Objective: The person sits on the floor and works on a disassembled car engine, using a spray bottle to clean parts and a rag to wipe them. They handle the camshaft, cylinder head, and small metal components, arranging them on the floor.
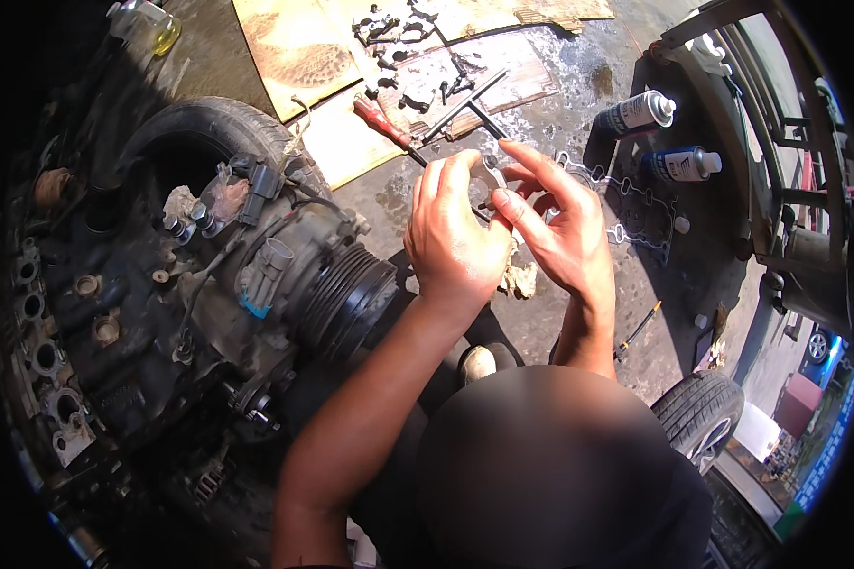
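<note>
My left hand (455, 223) and my right hand (565, 228) meet in the middle, both closed on a small silver metal piece (493, 169), perhaps a spanner's end; fingers hide much of it. My right thumb presses near its lower part. Just past my fingers lie a red-handled tool (378, 119) and a black T-handle wrench (479, 117) on the ground. Left of my hands is a greasy engine (114, 322) with a ribbed pulley (342, 299) and wiring connectors.
Cardboard sheets (294, 47) with scattered black parts (413, 100) lie ahead. Two spray cans (633, 116) and thin gaskets (617, 185) lie at right, near a metal frame (792, 190). Tyres (190, 128) stand behind the engine and at lower right. A blurred round shape fills the bottom centre.
</note>
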